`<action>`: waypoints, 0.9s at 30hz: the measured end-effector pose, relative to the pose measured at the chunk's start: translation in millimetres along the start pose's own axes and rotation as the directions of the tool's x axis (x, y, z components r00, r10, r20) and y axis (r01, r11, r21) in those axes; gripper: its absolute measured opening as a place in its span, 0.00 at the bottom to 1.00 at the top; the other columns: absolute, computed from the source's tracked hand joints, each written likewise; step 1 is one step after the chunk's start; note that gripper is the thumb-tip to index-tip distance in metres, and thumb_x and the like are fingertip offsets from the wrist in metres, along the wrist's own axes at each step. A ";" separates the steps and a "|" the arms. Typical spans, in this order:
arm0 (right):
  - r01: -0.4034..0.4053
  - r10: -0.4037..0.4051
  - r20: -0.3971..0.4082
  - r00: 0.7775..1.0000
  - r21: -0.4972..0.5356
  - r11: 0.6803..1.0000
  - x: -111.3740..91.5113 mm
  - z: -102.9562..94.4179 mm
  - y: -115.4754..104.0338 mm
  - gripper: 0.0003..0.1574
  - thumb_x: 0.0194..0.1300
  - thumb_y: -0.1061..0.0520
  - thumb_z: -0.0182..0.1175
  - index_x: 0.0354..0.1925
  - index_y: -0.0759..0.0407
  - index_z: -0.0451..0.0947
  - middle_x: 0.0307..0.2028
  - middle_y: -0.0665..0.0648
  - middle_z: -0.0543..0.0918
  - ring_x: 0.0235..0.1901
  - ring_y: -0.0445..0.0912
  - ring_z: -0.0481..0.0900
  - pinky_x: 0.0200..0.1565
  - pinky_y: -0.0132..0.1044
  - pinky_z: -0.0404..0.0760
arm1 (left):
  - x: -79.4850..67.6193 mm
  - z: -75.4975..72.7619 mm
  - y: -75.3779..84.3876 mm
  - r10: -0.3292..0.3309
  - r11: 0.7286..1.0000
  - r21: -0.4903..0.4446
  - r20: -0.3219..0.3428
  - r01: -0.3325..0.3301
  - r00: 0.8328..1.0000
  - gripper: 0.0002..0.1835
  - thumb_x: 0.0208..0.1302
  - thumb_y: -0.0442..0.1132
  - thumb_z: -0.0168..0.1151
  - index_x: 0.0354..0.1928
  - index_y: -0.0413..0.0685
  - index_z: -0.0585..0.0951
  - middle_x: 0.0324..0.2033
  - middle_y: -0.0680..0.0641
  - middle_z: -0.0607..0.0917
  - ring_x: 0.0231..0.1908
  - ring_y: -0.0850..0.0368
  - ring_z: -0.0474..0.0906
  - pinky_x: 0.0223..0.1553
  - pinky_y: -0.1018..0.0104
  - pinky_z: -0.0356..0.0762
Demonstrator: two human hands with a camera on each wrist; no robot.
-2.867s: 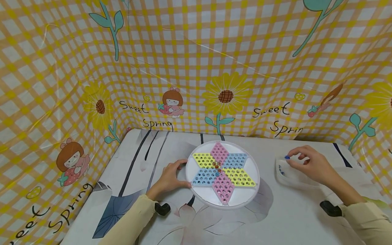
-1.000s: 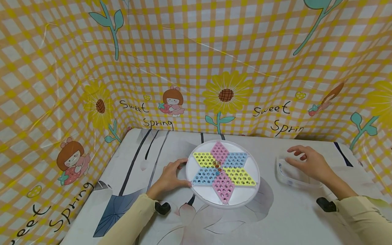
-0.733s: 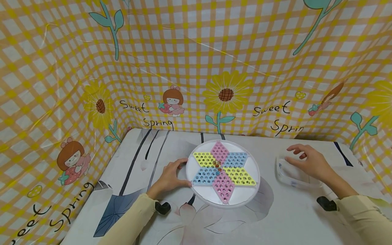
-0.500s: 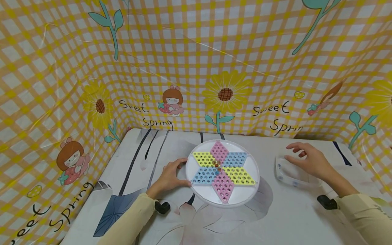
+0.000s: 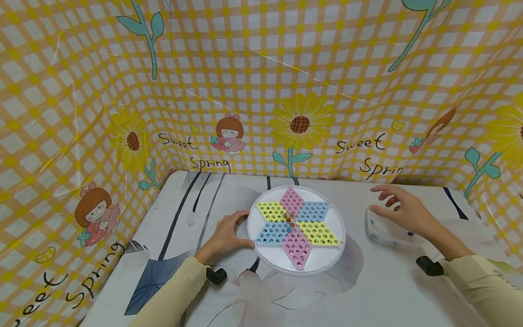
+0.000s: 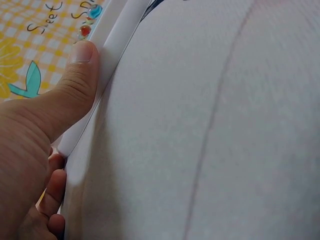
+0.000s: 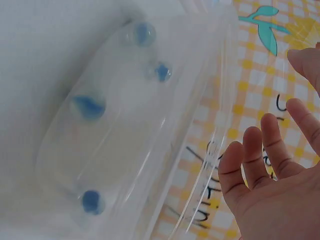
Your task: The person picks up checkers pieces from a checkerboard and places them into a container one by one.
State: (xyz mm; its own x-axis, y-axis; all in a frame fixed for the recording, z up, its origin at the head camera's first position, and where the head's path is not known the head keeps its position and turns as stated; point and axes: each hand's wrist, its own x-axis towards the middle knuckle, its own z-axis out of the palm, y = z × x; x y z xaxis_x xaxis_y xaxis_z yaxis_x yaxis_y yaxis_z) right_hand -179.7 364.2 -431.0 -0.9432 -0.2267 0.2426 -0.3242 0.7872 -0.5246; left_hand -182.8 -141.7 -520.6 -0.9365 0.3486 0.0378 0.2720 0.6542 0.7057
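Note:
In the head view a round white Chinese checkers board with a pink, yellow and blue star stands mid-table. Several glass marbles sit near its centre. My left hand holds the board's left rim, the thumb lying along the side wall in the left wrist view. My right hand hovers over a clear plastic tub with fingers apart and nothing between them. Inside the tub, the right wrist view shows several clear marbles with blue swirls, one of them a blue marble near the wall.
A pale patterned cloth covers the table. Behind and at the left rises a yellow checked curtain with sunflowers. Each wrist carries a black camera strap, such as the black mount at the left.
The blue marble my right hand pinched earlier is out of its fingers, and that hand has shifted slightly left. Marbles in the tub have changed places. My left hand stays on the rim.

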 end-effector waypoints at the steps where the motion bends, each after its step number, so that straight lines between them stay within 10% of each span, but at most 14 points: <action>1: 0.009 -0.009 -0.001 1.000 0.004 1.000 0.3 1.7 -2.3 0.31 0.65 0.51 0.73 0.63 0.56 0.76 0.45 0.62 0.81 0.37 0.50 0.80 0.34 0.33 0.77 | 0.2 0.1 -0.3 0.000 1.000 -0.001 0.002 0.000 1.000 0.52 0.43 0.55 0.86 0.73 0.57 0.70 0.50 0.48 0.77 0.48 0.52 0.68 0.53 0.51 0.63; 27: 0.080 -0.088 0.070 0.994 0.108 0.991 29.1 44.3 -56.3 0.30 0.64 0.51 0.74 0.62 0.52 0.78 0.48 0.59 0.81 0.42 0.55 0.79 0.39 0.42 0.80 | 0.0 -0.6 2.3 -0.002 1.000 -0.001 -0.005 0.002 1.000 0.53 0.43 0.55 0.86 0.73 0.57 0.71 0.51 0.47 0.78 0.49 0.52 0.69 0.55 0.50 0.62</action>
State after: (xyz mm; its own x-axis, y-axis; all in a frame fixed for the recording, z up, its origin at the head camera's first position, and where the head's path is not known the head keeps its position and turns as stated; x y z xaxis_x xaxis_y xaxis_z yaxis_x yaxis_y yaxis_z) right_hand -192.0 287.9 -430.5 -0.9139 -0.3345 0.2299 -0.4043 0.7003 -0.5884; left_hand -182.3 -140.6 -518.5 -0.9381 0.3439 0.0405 0.2702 0.6541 0.7065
